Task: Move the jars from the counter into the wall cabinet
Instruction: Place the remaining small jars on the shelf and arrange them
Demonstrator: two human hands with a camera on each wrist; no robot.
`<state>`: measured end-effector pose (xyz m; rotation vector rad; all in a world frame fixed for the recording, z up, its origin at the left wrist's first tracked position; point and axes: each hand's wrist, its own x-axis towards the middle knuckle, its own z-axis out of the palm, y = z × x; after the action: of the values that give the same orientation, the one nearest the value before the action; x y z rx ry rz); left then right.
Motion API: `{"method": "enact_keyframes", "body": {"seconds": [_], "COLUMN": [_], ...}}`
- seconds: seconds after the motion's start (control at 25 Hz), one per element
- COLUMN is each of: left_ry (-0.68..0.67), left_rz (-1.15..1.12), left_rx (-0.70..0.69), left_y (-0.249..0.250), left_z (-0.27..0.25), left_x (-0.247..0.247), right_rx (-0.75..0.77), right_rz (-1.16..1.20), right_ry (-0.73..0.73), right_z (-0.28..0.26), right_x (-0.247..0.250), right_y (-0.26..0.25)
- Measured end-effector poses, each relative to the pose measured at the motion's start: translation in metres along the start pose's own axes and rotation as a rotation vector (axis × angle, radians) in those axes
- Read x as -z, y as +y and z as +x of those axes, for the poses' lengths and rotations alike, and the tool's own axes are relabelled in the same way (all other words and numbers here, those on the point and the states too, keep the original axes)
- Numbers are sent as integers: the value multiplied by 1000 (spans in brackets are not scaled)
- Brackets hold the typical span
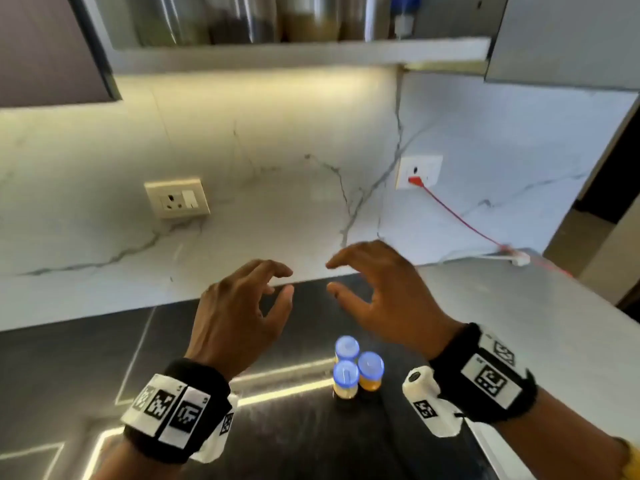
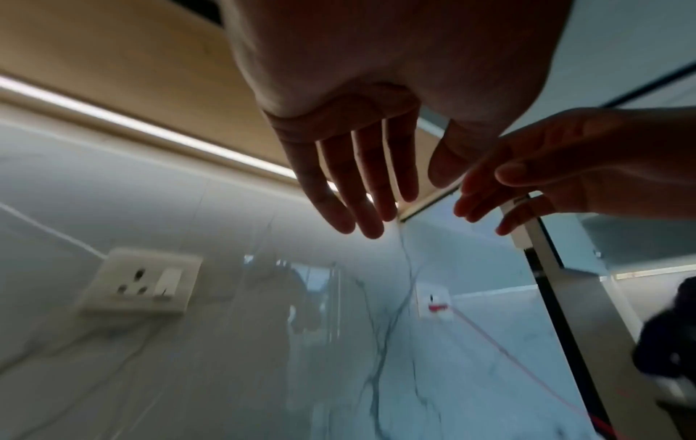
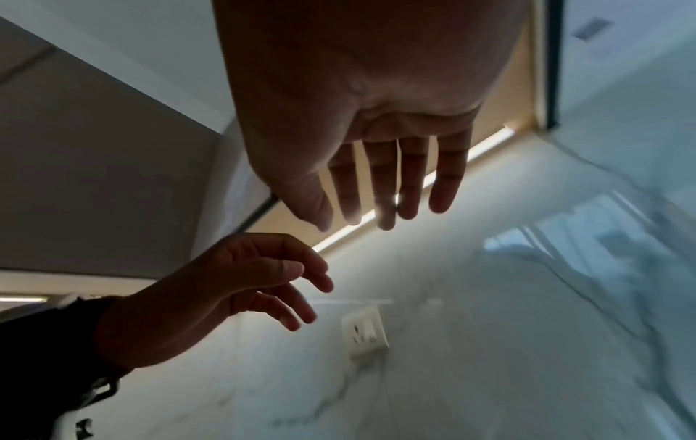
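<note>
Three small jars with blue lids stand clustered on the dark counter (image 1: 294, 438): one at the back (image 1: 347, 348), one front left (image 1: 345, 378) and one front right (image 1: 370, 370) with yellow-orange contents. My left hand (image 1: 242, 306) hovers above and left of them, fingers loosely spread, empty. Opposite it, my right hand (image 1: 377, 289) hangs above and right of the jars, also relaxed and empty. Overhead, the open wall cabinet (image 1: 298, 53) holds steel containers (image 1: 207, 22). In the wrist views the left hand (image 2: 361, 166) and right hand (image 3: 380, 166) show straight fingers.
A marble backsplash carries a cream socket (image 1: 177, 199) at left and a white socket (image 1: 419, 172) with a red cable (image 1: 460, 216) running to a plug on the pale counter (image 1: 519, 323) at right. Cabinet doors (image 1: 568, 39) hang open on both sides.
</note>
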<state>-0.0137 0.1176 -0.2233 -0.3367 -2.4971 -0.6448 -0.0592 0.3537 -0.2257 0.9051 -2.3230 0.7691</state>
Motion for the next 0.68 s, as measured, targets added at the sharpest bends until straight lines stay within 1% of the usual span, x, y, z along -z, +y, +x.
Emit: {"method": "enact_keyframes", "body": {"seconds": [0.08,0.2,0.32,0.4,0.44,0.52,0.68], "left_ry": [-100,-262,-372,-444,-482,-564,-681], "left_rz": [15,27,35,29,16,-3,94], "left_rx": [28,71,127,160,178,206,217], "left_y": [-13,-24,-32,-35,-35,-33,-22], "left_z": [-23,-48,-62,-67,-68,-68,-62], "left_x": [-33,-76,-107,-129,-139,-163,-203], "right_rx": [-123,-368,-558,-636,-666,-718,-759], "right_rz": [23,30,-64,-112,-106,-56,9], "right_ry": [-147,-348,-516,-600,-616,-599,-536], "right_z": [-42,-94,-120,-132,-135,-140,-142], "right_x": [-38,-86,-113,-124,-127,-132,-137], "right_y": [24,60,84,97,101,107,112]}}
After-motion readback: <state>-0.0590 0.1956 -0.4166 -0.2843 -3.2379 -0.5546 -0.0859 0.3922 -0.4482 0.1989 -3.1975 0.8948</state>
